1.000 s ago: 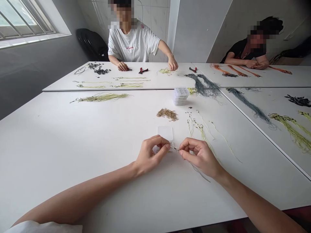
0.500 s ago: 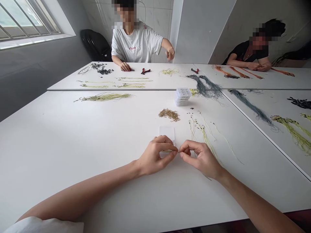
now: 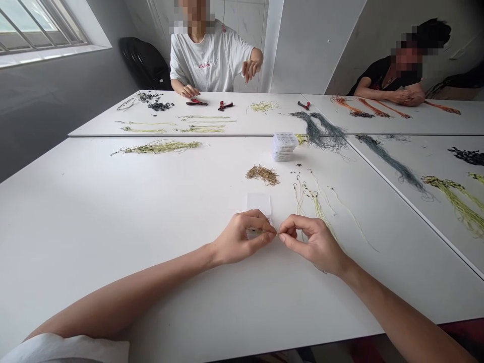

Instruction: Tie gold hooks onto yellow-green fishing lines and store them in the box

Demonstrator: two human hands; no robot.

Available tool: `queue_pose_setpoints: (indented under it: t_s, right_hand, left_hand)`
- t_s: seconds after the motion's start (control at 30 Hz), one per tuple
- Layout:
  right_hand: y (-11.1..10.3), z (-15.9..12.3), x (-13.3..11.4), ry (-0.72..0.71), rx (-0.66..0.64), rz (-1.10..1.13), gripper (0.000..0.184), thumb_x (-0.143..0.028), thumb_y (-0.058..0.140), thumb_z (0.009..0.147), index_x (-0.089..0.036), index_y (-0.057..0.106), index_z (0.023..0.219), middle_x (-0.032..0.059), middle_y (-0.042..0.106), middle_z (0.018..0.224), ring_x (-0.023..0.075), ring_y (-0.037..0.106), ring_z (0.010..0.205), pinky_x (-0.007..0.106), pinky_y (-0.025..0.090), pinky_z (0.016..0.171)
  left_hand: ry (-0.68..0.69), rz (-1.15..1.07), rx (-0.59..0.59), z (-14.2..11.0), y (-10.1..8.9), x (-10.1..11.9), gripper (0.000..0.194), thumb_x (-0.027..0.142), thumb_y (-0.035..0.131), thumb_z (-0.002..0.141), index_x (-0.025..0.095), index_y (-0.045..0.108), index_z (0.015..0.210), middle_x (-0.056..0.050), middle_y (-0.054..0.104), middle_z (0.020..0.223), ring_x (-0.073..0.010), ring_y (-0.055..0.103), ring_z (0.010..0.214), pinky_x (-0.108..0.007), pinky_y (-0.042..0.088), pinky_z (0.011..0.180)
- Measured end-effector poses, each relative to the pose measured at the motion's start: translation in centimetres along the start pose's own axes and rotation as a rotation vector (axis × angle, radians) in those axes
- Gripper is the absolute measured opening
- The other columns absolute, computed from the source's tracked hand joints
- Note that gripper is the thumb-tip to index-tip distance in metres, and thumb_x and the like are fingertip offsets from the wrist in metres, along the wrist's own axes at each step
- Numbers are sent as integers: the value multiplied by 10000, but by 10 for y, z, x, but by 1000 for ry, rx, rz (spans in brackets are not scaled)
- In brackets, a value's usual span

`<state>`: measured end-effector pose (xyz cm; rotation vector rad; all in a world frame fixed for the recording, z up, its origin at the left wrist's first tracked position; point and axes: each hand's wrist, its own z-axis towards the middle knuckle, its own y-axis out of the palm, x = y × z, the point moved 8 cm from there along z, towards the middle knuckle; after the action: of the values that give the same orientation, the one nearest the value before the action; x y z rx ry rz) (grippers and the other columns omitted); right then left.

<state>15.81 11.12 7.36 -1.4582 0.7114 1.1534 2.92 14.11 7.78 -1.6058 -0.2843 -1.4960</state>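
My left hand [image 3: 242, 237] and right hand [image 3: 313, 243] are both closed in pinches, fingertips almost meeting at 12 o'clock from my chest. A short pale line [image 3: 260, 231] lies between them, its long axis running side to side, gripped in my left fingers, its end nearly at my right fingertips [image 3: 282, 235]. My right pinch is closed, but on what is too small to tell. A clear plastic card [image 3: 259, 204] sits just beyond, and loose yellow-green lines [image 3: 317, 212] trail toward 1 o'clock.
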Motion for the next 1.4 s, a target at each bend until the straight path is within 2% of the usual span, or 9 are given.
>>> queue_pose_setpoints:
  t_s: [0.13,0.33,0.67,0.8,1.0,1.1,1.23,1.4]
  right_hand:
    - [0,0,0,3,-1,-12,101,-174,564,846,-227,607,772,-15,501,679,138,471,668,273,422,639]
    - [1,0,0,12,6,-19,105,-178,567,858,-224,599,769,-28,497,675,123,468,668,253,413,639]
    - [0,1,1,13,10,-2,92,-193,582,865,-225,611,784,-29,502,685,122,459,671,261,397,647]
    - [-2,2,4,15,16,23,88,-205,589,868,-223,623,789,-25,505,684,127,458,673,277,391,655]
    - [-2,2,8,71,-8,165,47,-265,637,855,-223,641,874,-6,574,734,142,522,719,288,421,675]
    - [5,2,13,163,-81,282,166,-273,672,831,-221,632,983,10,616,780,151,557,745,287,451,676]
    - [10,4,19,230,-170,418,105,-280,656,841,-185,623,869,-7,564,691,113,496,612,265,419,591]
    - [2,8,23,232,-194,388,98,-245,671,817,-168,633,769,-10,506,681,103,410,621,250,338,560]
  left_hand:
    - [-47,-20,-29,0,2,-2,151,191,575,867,190,726,861,-39,619,876,-142,592,804,-269,482,743]
    - [-69,-17,-12,-2,2,-4,151,193,558,870,175,709,874,-38,606,904,-138,576,817,-264,471,751]
    - [-67,-76,-15,-2,3,-4,143,144,569,850,167,709,868,-35,608,898,-132,580,823,-261,463,770]
    - [-50,-94,-21,-2,2,-2,138,176,576,866,176,713,883,-37,617,917,-135,581,842,-266,460,785]
    - [-33,-53,26,-2,-1,-2,172,272,571,897,179,693,817,-33,610,880,-137,573,808,-279,455,756]
    - [-46,-43,85,-3,-6,-3,186,286,572,895,171,675,792,-37,603,882,-138,572,791,-283,459,743]
    - [-21,-22,105,-5,-8,1,181,274,572,891,170,661,773,-32,605,864,-141,568,799,-292,448,763]
    - [86,124,12,-8,2,11,115,192,575,869,188,674,810,-7,633,836,-142,578,826,-340,363,889]
